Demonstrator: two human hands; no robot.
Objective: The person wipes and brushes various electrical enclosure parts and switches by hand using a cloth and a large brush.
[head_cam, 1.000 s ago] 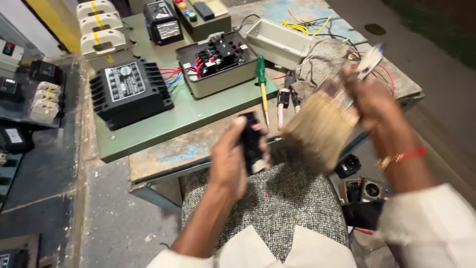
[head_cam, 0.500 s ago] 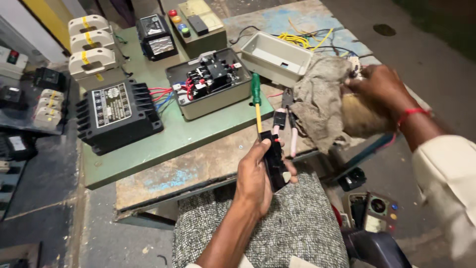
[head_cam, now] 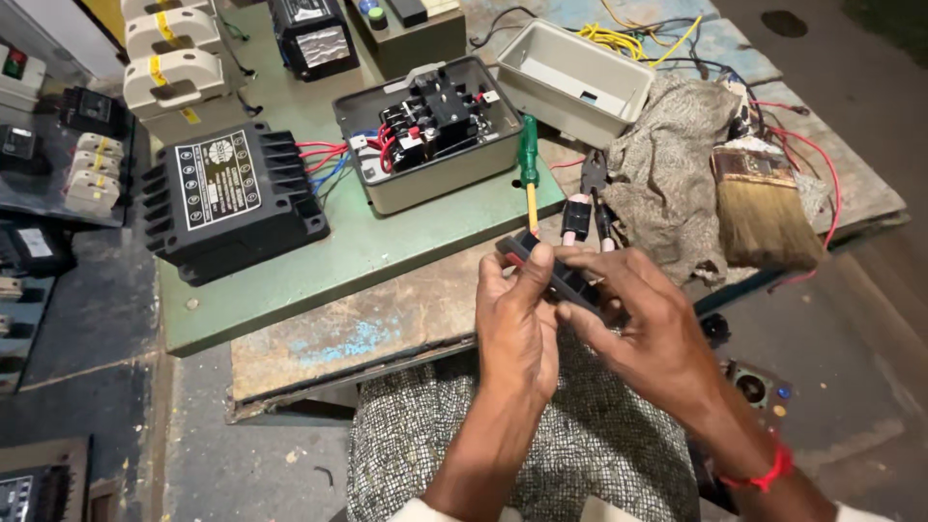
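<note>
- Two bare hands meet over a worn workbench (head_cam: pixel 319 338), both gripping one small black component (head_cam: pixel 565 280) at the bench's near edge.
- Far left, cream switch housings (head_cam: pixel 169 58) stand stacked at the far end of a green panel (head_cam: pixel 387 246).
- Just right of them, a black finned unit (head_cam: pixel 232 198) lies on the panel, red and blue wires running from it to an open grey control box (head_cam: pixel 425 135).
- Nearer, the left hand (head_cam: pixel 517 329) curls its fingers around the component's left end, thumb pressed on top.
- A green-handled screwdriver (head_cam: pixel 529 169) and pliers (head_cam: pixel 588 203) lie just beyond.
- The right hand (head_cam: pixel 648 333), a red thread at its wrist, pinches the component's right end.
- Farther right, a crumpled rag (head_cam: pixel 672 174) rests beside a wide paintbrush (head_cam: pixel 764 208).
</note>
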